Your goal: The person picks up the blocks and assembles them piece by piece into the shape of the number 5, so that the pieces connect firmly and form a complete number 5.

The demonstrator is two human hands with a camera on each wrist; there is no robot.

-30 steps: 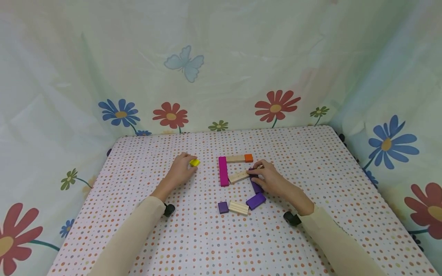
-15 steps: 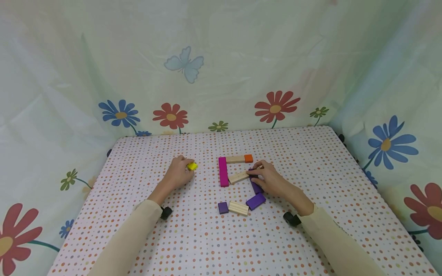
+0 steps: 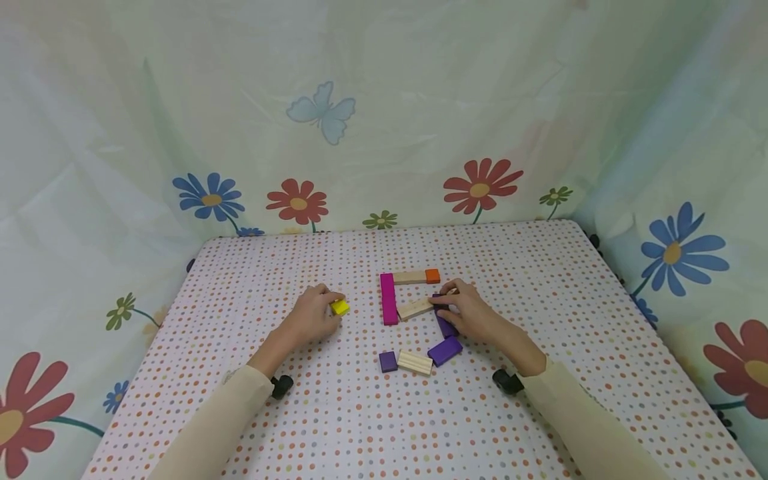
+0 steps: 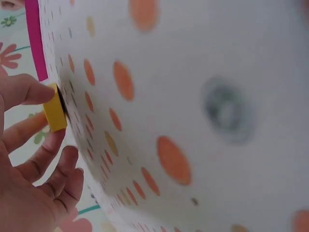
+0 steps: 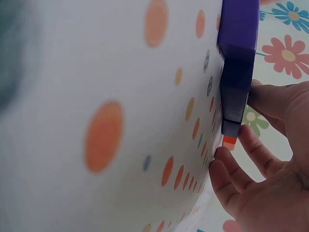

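On the left of the head view, my left hand [image 3: 309,315] pinches a small yellow block [image 3: 339,307] between thumb and fingers. The left wrist view shows that yellow block [image 4: 54,108] close to the tabletop. My right hand [image 3: 474,313] holds the far end of a dark purple block [image 3: 445,325], its thumb and index finger set around it. A plain wooden block [image 3: 415,308] slants from there to a long pink block [image 3: 388,299]. In the right wrist view, the dark purple block [image 5: 235,94] is partly hidden by the thumb.
Behind, another plain wooden block [image 3: 409,277] runs from the pink block to an orange block [image 3: 433,276]. Nearer lie a purple cube [image 3: 388,361], a grooved plain block [image 3: 415,362] and a purple block [image 3: 445,351]. Flowered curtains [image 3: 384,133] surround the dotted table [image 3: 360,427].
My left hand has drawn back slightly, then come nearer to the front of the table with the yellow block still pinched. The right hand has stayed in place.
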